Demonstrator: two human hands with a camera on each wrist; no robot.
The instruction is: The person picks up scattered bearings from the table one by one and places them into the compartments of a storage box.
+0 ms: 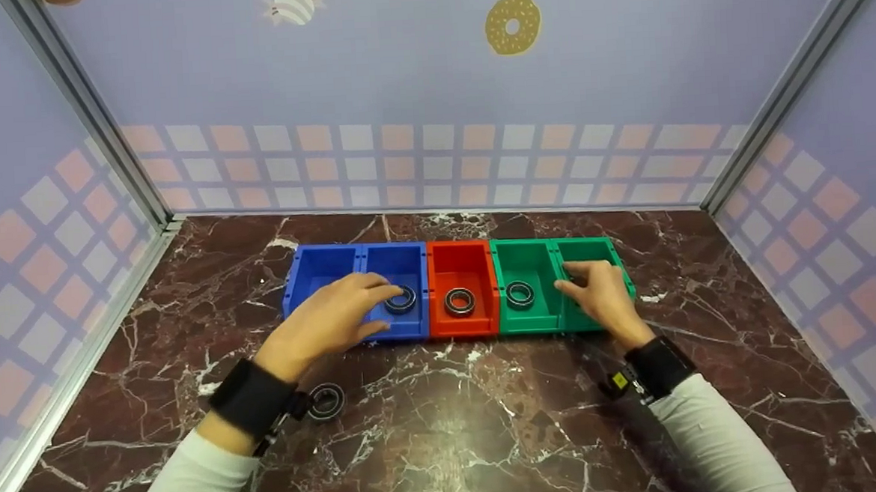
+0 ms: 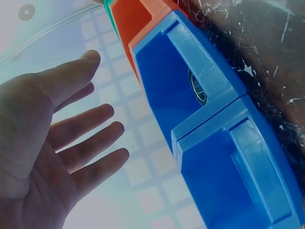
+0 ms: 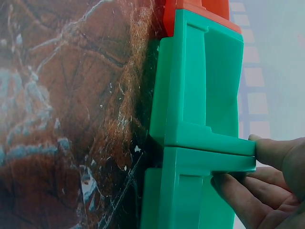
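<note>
My left hand [image 1: 337, 315] hovers over the two blue bins, fingers spread and holding nothing. A ball bearing [image 1: 399, 300] lies in the right blue bin [image 2: 162, 81], close to the left fingertips in the head view. The left blue bin [image 1: 326, 265] is partly hidden by the hand. My right hand [image 1: 598, 294] pinches the adjoining walls between the two green bins, thumb on the left side and fingers inside the right green bin [image 3: 190, 195]. Other bearings lie in the red bin [image 1: 439, 261] and the left green bin [image 1: 525, 256].
A loose bearing [image 1: 326, 402] lies on the dark marbled tabletop [image 1: 447, 418] beside the left wrist. The bins stand side by side in a row. Patterned panels [image 1: 429, 74] enclose the back and both sides of the table.
</note>
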